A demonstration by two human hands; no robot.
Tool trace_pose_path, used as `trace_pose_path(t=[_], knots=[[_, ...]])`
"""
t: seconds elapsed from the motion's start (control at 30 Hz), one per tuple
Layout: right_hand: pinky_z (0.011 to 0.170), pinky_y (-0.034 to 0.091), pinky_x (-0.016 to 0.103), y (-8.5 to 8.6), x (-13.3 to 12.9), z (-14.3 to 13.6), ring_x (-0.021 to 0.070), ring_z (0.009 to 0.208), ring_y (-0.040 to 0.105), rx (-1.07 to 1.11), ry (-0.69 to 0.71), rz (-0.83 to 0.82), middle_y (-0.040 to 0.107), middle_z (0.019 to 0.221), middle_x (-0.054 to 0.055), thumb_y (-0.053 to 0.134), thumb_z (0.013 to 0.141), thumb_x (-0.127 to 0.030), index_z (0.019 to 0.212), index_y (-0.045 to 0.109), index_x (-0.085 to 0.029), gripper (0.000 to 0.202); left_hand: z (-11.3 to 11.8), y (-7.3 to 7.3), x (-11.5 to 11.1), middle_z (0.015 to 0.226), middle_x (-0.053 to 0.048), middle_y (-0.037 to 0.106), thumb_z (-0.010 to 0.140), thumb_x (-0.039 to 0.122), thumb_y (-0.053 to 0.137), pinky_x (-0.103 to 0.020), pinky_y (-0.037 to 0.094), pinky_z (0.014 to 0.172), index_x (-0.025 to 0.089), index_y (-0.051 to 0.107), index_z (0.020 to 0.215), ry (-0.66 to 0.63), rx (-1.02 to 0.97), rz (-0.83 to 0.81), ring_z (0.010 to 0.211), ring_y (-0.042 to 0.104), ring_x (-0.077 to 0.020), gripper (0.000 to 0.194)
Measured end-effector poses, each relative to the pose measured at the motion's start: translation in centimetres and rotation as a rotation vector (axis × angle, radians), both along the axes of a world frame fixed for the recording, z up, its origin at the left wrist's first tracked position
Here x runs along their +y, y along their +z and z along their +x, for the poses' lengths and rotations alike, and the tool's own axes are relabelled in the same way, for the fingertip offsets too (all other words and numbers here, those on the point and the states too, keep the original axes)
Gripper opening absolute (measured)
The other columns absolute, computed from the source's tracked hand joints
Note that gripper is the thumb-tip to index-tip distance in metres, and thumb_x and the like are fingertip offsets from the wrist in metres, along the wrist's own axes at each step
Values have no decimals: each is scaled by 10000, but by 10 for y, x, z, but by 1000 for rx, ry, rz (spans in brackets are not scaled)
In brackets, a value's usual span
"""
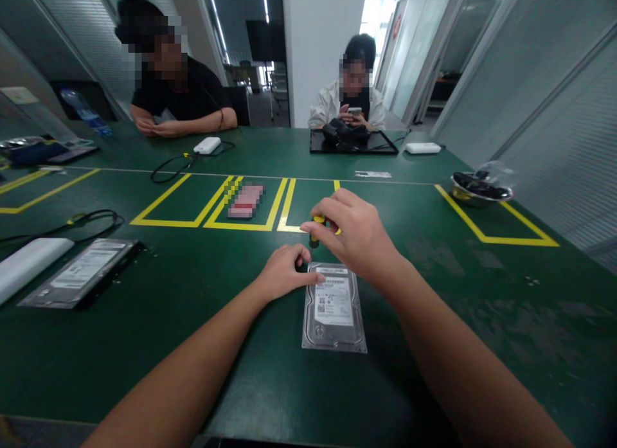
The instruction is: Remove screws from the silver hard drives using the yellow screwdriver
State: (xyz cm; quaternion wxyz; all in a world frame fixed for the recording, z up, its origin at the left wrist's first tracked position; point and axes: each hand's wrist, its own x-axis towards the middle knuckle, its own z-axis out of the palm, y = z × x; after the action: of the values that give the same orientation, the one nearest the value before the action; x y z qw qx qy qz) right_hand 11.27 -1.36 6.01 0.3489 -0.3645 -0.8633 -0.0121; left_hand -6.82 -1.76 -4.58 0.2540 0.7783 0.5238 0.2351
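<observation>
A silver hard drive (335, 313) with a white label lies flat on the green table (159, 351), in front of me. My right hand (348, 226) grips a yellow and black screwdriver (314, 236), held upright with its tip down at the drive's far left corner. My left hand (288, 272) rests at that same corner, its thumb lying on the drive's label edge and its other fingers curled beside the screwdriver shaft. Whether those fingers pinch the shaft or a screw is too small to tell.
To the left lie a second hard drive (87, 271), a white power bank (33, 261) and a black cable. Beyond are a pink phone (245, 200), a black tray (354, 143) and a metal bowl (482, 189). Two people sit across the table.
</observation>
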Motion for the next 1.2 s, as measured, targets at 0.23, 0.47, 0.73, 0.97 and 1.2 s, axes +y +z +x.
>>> trace_pose_path(t=[0.23,0.47,0.73,0.97,1.2], knots=[[896,470,334,1,0,0,194,1017,617,54,139,-33,687,1080,110,474,948,-179,1081,674,-127,245,-1,-2,1,756,20,549,661,611,758,-287,331,641,210,556,832,2,9,18,733,501,-185,480],[725,406,289,3,0,-2,161,795,537,12,75,-43,628,892,58,598,915,-258,974,666,-150,141,0,-1,0,751,22,539,675,609,746,-289,323,636,204,557,834,-2,-3,19,714,483,-174,474],[714,401,278,5,-2,-1,159,804,547,31,80,-59,614,867,51,631,901,-296,897,667,-153,148,0,1,0,764,12,556,675,610,733,-294,329,636,205,563,846,1,13,11,729,497,-185,471],[840,467,304,4,-2,-1,175,952,634,81,127,-31,707,1022,84,542,911,-161,1059,696,-138,214,0,-1,0,757,21,548,669,603,756,-289,329,637,210,552,840,-2,-2,6,730,497,-184,474],[845,483,305,4,-2,0,173,947,637,90,148,-45,706,1022,77,566,889,-170,1006,688,-152,169,-1,-2,1,750,21,537,666,603,765,-288,319,635,207,551,830,-7,-9,23,719,486,-179,479]])
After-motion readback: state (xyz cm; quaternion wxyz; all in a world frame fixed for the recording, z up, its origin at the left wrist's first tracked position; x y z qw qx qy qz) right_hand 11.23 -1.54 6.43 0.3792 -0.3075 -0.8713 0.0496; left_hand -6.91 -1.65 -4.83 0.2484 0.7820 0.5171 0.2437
